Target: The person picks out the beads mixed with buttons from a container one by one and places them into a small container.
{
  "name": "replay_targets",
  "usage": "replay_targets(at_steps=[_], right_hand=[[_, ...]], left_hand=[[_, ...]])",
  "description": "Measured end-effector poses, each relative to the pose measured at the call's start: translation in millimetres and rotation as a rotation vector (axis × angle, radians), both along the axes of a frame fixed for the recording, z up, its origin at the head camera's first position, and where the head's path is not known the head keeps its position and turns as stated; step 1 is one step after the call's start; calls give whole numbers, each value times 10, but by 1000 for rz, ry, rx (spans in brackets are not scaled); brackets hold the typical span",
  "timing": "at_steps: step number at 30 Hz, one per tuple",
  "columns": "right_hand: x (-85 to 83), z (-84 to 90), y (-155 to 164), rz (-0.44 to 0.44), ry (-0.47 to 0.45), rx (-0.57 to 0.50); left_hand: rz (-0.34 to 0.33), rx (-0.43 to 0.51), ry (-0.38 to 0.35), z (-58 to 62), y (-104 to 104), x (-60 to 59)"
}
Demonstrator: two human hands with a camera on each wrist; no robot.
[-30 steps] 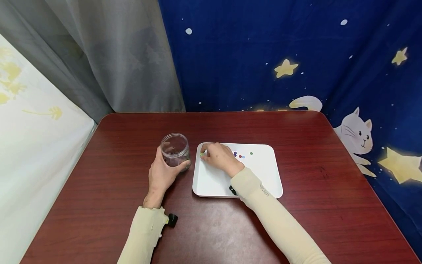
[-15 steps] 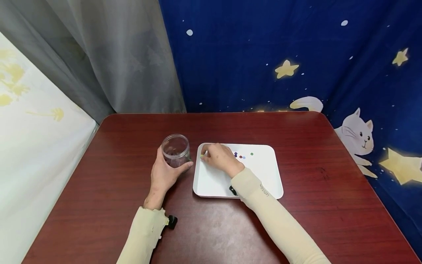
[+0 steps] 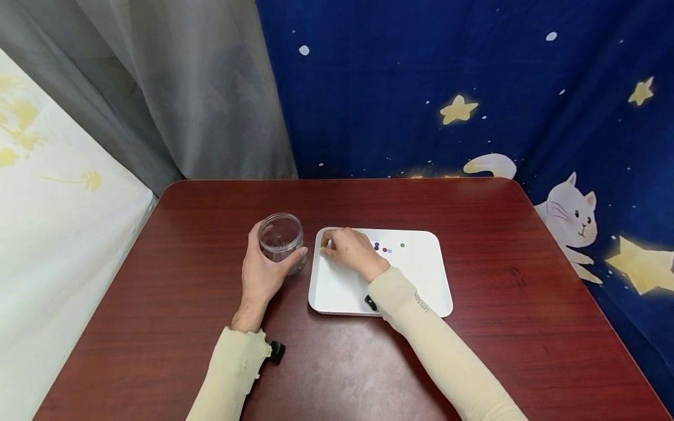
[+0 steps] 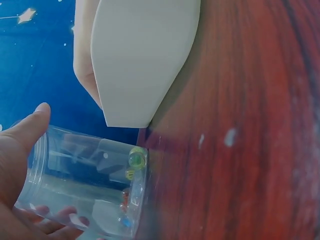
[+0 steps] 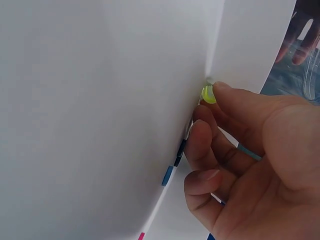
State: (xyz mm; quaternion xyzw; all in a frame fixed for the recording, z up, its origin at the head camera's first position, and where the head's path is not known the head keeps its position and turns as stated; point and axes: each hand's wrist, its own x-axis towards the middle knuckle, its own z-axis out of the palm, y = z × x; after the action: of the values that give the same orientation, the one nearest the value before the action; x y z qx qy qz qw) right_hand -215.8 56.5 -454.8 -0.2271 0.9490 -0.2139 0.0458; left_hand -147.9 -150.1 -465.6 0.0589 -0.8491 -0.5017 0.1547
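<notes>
My left hand (image 3: 261, 273) is curled round a clear plastic jar (image 3: 281, 248) standing left of the white tray (image 3: 347, 295). Several marbles, yellow-green, orange-red and blue, show at the jar's bottom in the left wrist view, among them a green marble (image 4: 135, 159). Inside the tray's far left corner, my right hand (image 3: 351, 249) pinches a yellow-green marble (image 5: 209, 94) between thumb and forefinger, against the tray wall. Its other fingers are curled in. The hand mostly hides that marble in the head view.
Small flat coloured discs lie in the tray, among them a green disc (image 3: 402, 245), a red disc (image 3: 384, 249) and purple ones. All stands on a reddish-brown table (image 3: 505, 263). Curtains hang behind, including a blue starry curtain (image 3: 379, 88).
My left hand has shifted a little around the jar, its thumb now higher on the side. My right hand stays at the tray corner, with less of the marble showing.
</notes>
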Motion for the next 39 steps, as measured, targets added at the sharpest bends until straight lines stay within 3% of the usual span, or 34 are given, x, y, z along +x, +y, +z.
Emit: replay_targets(at_steps=[16, 23, 39], right_hand=[[-34, 31, 40, -4, -9, -1], [1, 10, 13, -1, -24, -13], [49, 33, 37, -1, -11, -13]], left_hand=[[19, 141, 108, 34, 97, -46], [59, 114, 77, 28, 78, 3], [64, 63, 62, 47, 55, 15]])
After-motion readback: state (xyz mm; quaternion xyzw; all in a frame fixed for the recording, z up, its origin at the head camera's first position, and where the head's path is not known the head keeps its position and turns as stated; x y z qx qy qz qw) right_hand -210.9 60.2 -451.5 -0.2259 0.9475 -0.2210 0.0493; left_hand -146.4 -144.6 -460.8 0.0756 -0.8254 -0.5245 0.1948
